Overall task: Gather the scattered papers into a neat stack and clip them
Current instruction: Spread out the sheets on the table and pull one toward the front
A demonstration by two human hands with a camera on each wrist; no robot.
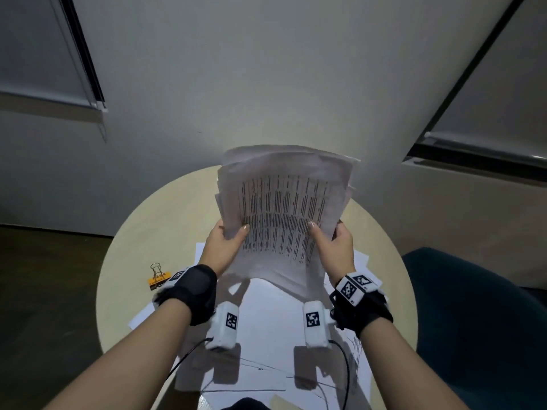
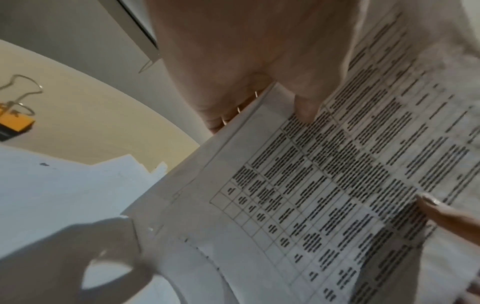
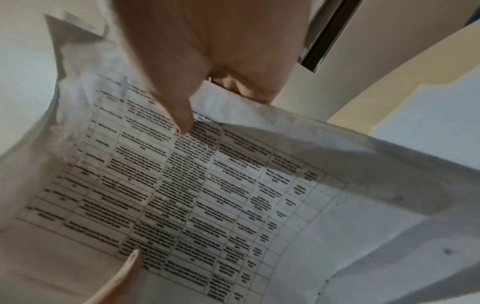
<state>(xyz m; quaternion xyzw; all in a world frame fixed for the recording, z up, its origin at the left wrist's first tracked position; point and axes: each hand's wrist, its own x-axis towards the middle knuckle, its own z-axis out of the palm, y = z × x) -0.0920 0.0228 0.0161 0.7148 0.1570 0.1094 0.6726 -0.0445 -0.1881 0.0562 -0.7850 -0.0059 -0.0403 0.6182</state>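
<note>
Gripped by both hands, left (image 1: pixel 226 247) and right (image 1: pixel 336 247), thumbs on top: uneven sheaf of white printed papers (image 1: pixel 284 208), lifted above round beige table (image 1: pixel 133 247); orange binder clip (image 1: pixel 159 280) lying nearby.

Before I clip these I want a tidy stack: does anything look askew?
Yes. The bundle of papers held upright by the left hand and right hand has uneven, fanned top edges. More loose sheets remain on the round table, and the orange binder clip lies unused.

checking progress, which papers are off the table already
The printed bundle pinched upright between the left hand and right hand; the other sheets lie flat on the table.
</note>
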